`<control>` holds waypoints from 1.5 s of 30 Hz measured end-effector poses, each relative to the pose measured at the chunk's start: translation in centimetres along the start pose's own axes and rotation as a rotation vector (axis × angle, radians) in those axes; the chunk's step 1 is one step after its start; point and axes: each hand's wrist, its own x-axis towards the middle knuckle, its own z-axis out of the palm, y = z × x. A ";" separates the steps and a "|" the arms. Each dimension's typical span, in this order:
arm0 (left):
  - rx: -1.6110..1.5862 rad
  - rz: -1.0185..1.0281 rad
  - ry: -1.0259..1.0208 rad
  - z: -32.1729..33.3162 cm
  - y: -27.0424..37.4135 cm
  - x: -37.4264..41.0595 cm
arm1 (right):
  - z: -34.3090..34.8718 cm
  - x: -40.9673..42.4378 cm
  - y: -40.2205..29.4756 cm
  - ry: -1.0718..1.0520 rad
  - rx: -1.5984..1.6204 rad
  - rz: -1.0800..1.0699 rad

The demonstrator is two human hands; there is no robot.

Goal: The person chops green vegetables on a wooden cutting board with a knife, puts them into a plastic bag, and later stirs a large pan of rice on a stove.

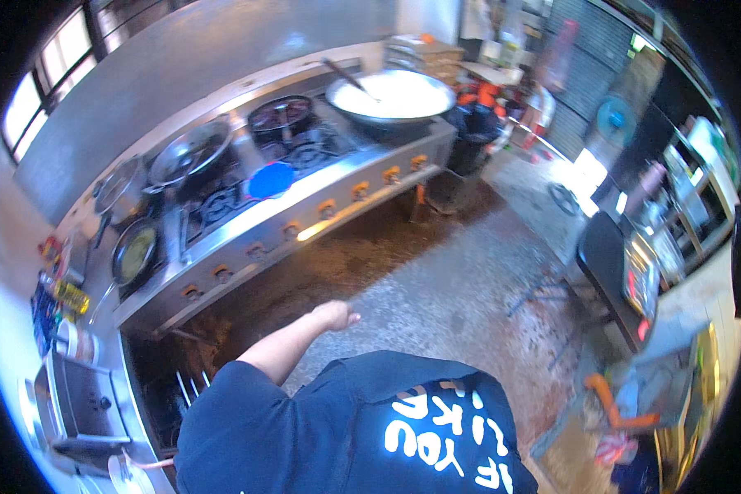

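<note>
My left hand (338, 315) is over the floor in front of a long steel gas range (321, 216), apart from it. Its fingers look curled, but blur hides whether they hold anything. My right hand is out of view. On the range, a large wide pan (401, 92) with pale contents has a long-handled utensil (346, 77) leaning in it. A pan with dark contents (279, 114), a metal wok (191, 154), a pot (122, 188) and a frying pan with yellowish contents (134, 252) stand farther left. A blue round object (271, 180) lies near the range's front edge.
At the lower left are a sink basin (86, 401) and a yellow bottle (71, 296). A dark bin (469, 136) stands beside the range's far end. A black table (605, 265) holds a tray (641, 272) at right. Crates and an orange object (617, 407) are lower right.
</note>
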 end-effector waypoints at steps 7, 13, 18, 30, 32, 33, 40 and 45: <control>-0.160 -0.356 0.996 -17.3 -14.0 7.1 | 5.4 3.3 -20.7 -0.105 0.046 -0.268; 0.233 -0.631 0.889 -23.5 -19.7 12.2 | 6.7 7.6 -34.4 -0.176 0.044 -0.439; 0.233 -0.523 0.949 -24.7 -19.1 14.3 | 10.5 13.1 -47.7 -0.351 -0.088 -0.703; 0.645 0.240 0.850 -49.1 5.4 21.2 | 23.3 17.5 -68.0 -1.206 0.412 -0.537; 0.954 0.124 1.010 -54.1 0.1 21.7 | 22.8 18.0 -68.5 -1.316 0.691 -0.045; 1.046 0.035 0.956 -55.5 -2.1 21.7 | 22.1 18.4 -69.0 -1.376 0.766 0.082; 0.882 -0.208 0.356 -66.5 2.8 18.0 | 17.4 21.1 -74.9 -0.882 1.009 -0.113; 0.944 -0.124 0.422 -70.3 5.1 16.3 | 17.6 23.8 -79.4 -0.657 1.105 -0.266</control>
